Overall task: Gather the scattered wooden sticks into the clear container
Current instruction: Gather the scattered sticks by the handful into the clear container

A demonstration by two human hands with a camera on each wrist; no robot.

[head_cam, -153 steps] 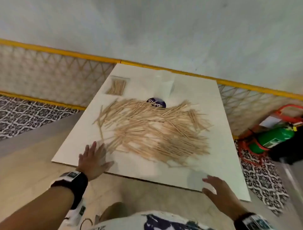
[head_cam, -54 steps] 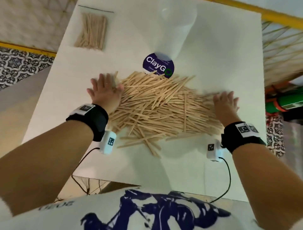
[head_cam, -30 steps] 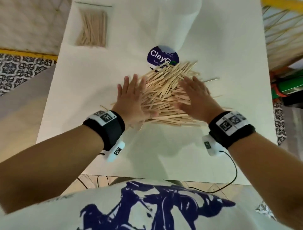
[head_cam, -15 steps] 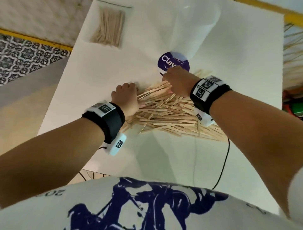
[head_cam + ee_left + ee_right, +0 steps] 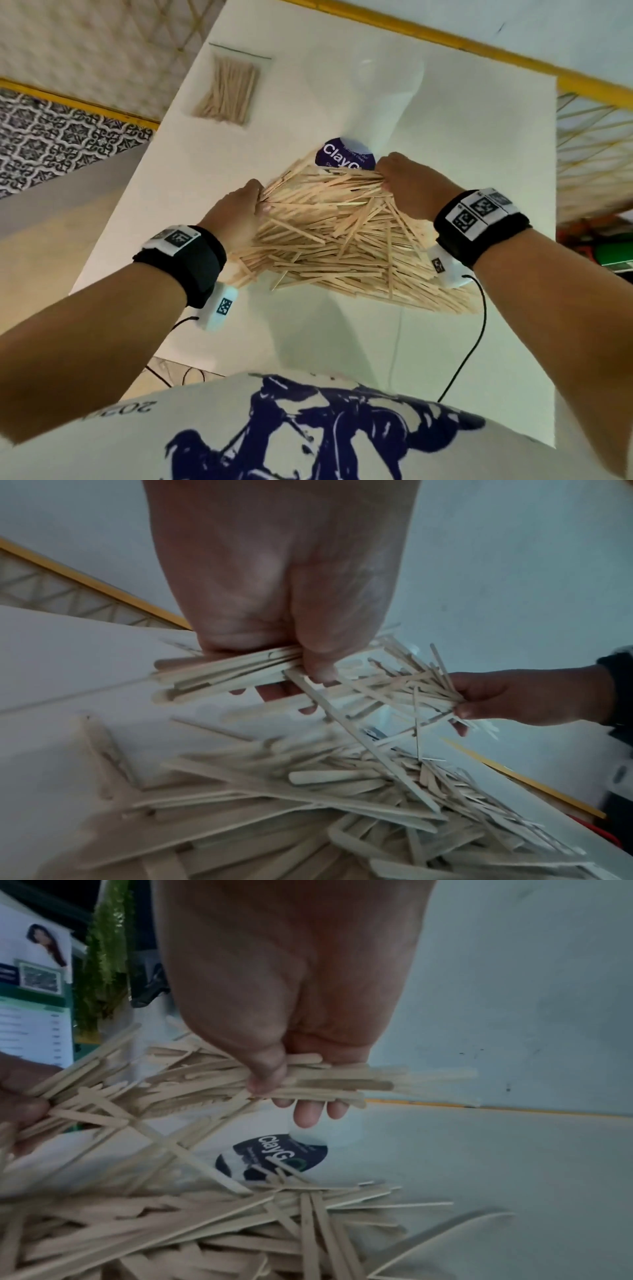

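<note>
sticks (image 5: 329, 236): pale, flat, heaped | left hand (image 5: 236, 219), right hand (image 5: 411, 188): each clutching a bunch

We see pale tan wooden sticks (image 5: 329, 240) on a white counter (image 5: 479, 154), a purple label (image 5: 346, 157) with white lettering, black wristbands (image 5: 191, 260), and black-and-white patterned floor tiles (image 5: 61, 137).
</note>
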